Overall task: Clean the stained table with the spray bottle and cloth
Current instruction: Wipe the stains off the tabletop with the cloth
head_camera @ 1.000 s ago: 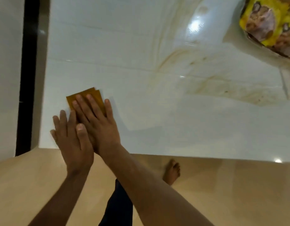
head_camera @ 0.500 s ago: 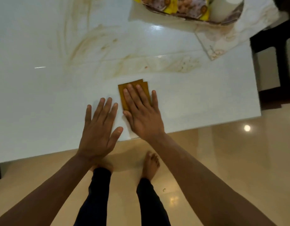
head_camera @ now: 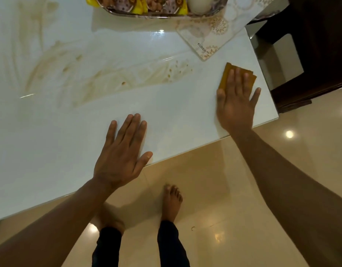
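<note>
A glossy white table (head_camera: pixel 177 105) carries brown smeared stains (head_camera: pixel 116 78) across its middle and left. My right hand (head_camera: pixel 236 101) presses flat, fingers straight, on a folded mustard-yellow cloth (head_camera: pixel 227 73) close to the table's right edge. My left hand (head_camera: pixel 122 153) rests flat on the bare tabletop by the near edge, fingers spread, holding nothing. No spray bottle is in view.
A tray (head_camera: pixel 158 13) with yellow snack packets and a white rounded object stands at the far edge. A patterned placemat (head_camera: pixel 214 37) lies beside it. A dark wooden chair (head_camera: pixel 308 54) stands right of the table. My bare feet are on the shiny floor (head_camera: pixel 243 189) below.
My right hand has slid the cloth from the left end of the table across to the right edge. My left hand stayed flat near the front edge as the view swung right.
</note>
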